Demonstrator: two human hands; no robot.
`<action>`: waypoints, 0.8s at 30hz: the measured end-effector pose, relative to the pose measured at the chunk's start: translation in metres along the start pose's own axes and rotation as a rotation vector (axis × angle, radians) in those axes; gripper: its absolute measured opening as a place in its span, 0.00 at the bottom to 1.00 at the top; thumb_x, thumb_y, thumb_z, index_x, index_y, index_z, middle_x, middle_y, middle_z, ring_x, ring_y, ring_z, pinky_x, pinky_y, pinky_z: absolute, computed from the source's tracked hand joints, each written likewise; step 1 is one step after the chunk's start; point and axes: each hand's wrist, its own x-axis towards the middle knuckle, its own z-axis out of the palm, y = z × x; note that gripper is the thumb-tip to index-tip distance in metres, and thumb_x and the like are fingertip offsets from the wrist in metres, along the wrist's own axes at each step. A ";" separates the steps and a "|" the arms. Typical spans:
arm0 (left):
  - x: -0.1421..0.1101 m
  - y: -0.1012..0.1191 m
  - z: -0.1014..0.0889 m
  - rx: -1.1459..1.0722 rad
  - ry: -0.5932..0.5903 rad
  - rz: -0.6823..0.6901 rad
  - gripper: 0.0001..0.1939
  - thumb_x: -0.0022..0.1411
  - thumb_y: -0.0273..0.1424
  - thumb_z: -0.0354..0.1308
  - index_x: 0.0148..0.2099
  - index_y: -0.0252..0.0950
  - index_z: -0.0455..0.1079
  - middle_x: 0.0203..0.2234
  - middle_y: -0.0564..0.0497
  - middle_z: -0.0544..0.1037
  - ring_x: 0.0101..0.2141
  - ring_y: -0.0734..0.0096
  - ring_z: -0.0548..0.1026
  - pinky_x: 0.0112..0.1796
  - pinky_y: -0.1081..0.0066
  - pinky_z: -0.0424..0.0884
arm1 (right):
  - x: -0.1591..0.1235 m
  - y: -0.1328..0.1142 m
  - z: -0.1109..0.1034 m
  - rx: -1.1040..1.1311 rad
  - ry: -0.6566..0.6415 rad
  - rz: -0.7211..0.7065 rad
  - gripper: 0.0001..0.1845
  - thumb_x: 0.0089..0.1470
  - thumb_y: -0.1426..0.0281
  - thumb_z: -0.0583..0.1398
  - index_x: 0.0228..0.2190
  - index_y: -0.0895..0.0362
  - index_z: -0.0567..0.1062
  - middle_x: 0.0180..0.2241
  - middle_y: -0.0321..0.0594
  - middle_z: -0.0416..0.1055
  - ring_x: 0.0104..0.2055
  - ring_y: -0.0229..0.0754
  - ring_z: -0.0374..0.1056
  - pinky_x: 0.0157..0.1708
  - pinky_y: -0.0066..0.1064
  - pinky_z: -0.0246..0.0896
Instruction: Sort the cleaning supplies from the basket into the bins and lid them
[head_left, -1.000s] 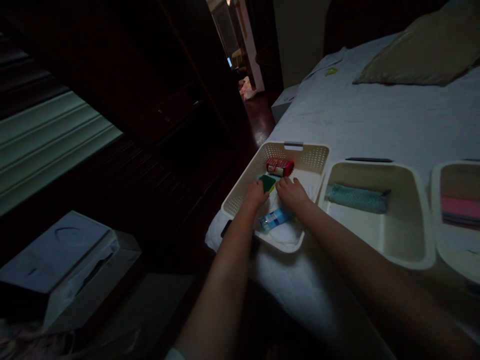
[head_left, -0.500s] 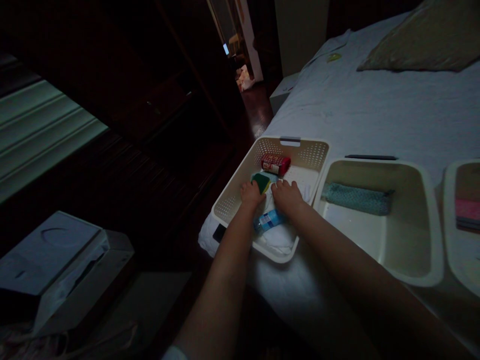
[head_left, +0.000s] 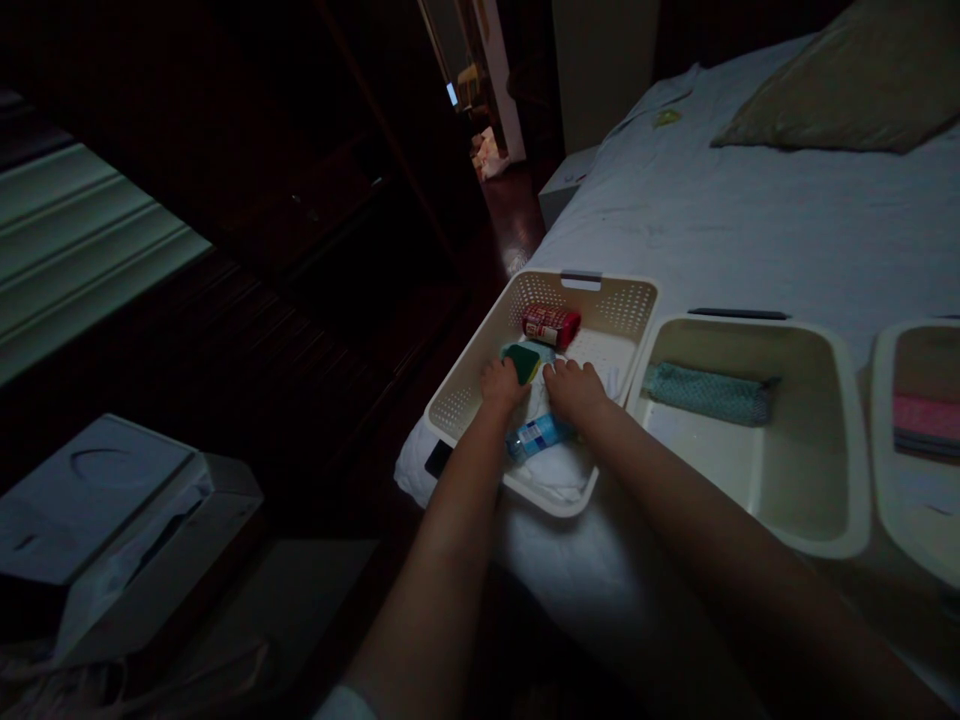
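Both my hands lie palm down on a white cloth inside a cream perforated plastic basket. My left hand sits against the left side of a green and yellow sponge. My right hand is just to the right of that sponge. Below and between my hands lies a blue and white tube or bottle, close to both hands. A red and white cylindrical can lies on its side beyond them. The dim light hides whether my fingers grip the cloth.
The basket stands on a bed's pale sheet. To its right is a second basket holding a teal cloth, then a third with pink and dark cloths. A pillow lies beyond; a grey box stands lower left.
The view has shifted slightly, placing the basket lower and further left in the picture. My hands remain on the cloth, and the sponge, can and tube show no clear movement.
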 end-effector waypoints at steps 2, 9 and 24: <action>-0.001 0.000 -0.001 -0.037 0.019 -0.022 0.31 0.56 0.43 0.60 0.57 0.32 0.61 0.54 0.36 0.67 0.53 0.51 0.68 0.50 0.62 0.66 | -0.001 0.001 0.000 0.000 0.009 0.001 0.21 0.60 0.77 0.46 0.51 0.66 0.69 0.51 0.60 0.68 0.52 0.54 0.65 0.48 0.43 0.58; -0.008 -0.003 -0.014 -0.230 0.120 -0.037 0.30 0.54 0.45 0.60 0.54 0.31 0.65 0.51 0.33 0.69 0.52 0.47 0.69 0.51 0.59 0.63 | -0.008 -0.002 -0.006 0.035 0.120 0.009 0.18 0.58 0.77 0.49 0.48 0.67 0.69 0.47 0.59 0.69 0.49 0.54 0.67 0.44 0.41 0.60; -0.058 0.000 -0.096 -1.846 -0.363 -0.110 0.15 0.55 0.37 0.52 0.39 0.33 0.72 0.27 0.48 0.76 0.31 0.65 0.73 0.35 0.66 0.70 | -0.021 0.039 -0.038 1.185 0.561 0.106 0.27 0.47 0.61 0.62 0.48 0.59 0.69 0.46 0.51 0.71 0.46 0.52 0.69 0.47 0.50 0.65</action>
